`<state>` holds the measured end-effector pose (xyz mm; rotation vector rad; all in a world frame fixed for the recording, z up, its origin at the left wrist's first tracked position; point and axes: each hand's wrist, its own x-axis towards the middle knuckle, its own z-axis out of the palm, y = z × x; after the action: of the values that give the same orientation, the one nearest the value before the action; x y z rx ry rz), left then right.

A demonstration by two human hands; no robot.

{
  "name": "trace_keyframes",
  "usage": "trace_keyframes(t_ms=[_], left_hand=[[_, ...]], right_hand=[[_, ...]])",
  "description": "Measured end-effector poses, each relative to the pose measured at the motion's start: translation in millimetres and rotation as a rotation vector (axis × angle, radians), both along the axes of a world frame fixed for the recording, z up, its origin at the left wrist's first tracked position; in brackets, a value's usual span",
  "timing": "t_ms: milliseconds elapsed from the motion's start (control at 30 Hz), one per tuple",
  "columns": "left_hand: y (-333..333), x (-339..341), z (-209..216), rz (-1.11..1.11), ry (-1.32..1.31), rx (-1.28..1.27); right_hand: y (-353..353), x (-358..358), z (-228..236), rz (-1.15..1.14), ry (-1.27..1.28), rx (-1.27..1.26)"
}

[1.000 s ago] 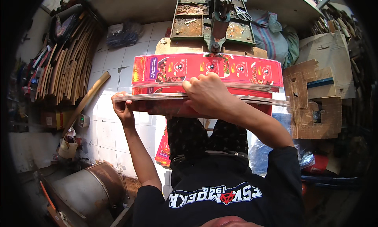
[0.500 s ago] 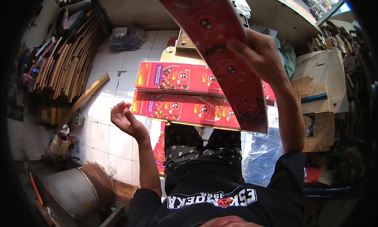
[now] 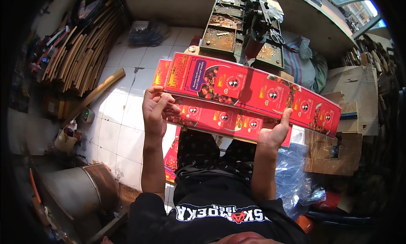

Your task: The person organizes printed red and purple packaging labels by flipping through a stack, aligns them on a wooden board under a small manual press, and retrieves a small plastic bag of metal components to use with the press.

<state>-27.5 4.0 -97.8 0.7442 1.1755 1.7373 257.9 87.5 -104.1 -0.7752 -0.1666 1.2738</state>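
A long red printed panel (image 3: 258,85) with food pictures and a clear glossy edge is held nearly level, its right end lower. My right hand (image 3: 274,132) grips its near edge, thumb on top and fingers underneath. At the near left corner, the bent fingers of my left hand (image 3: 155,112) close on the edge. Below lies another red panel (image 3: 224,117), mostly covered by the held one. A further red panel end (image 3: 160,72) shows behind the held panel's left end.
Beyond the panels stands a compartmented metal tool tray (image 3: 218,39) with small parts. Stacked cardboard sheets (image 3: 86,53) lean at the left, near a wooden stick (image 3: 99,91). Clear plastic wrap (image 3: 289,172) and cut cardboard (image 3: 332,153) lie to the right. A metal drum (image 3: 80,191) sits at the lower left.
The held panel has come down from a steep, raised tilt to nearly level above the others. My right hand lowered with it, and my left hand rose from open to its left corner.
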Motion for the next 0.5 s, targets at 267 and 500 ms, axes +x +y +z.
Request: trace_keyframes(t_ms=[267,500], left_hand=[[28,3,-18,0.246,1.289,0.097],[46,-4,-38,0.131,1.62,0.042]], right_hand=[[17,-40,-32,0.147,-0.042,-0.269],[25,-37,-40,0.319,-0.159,-0.236]])
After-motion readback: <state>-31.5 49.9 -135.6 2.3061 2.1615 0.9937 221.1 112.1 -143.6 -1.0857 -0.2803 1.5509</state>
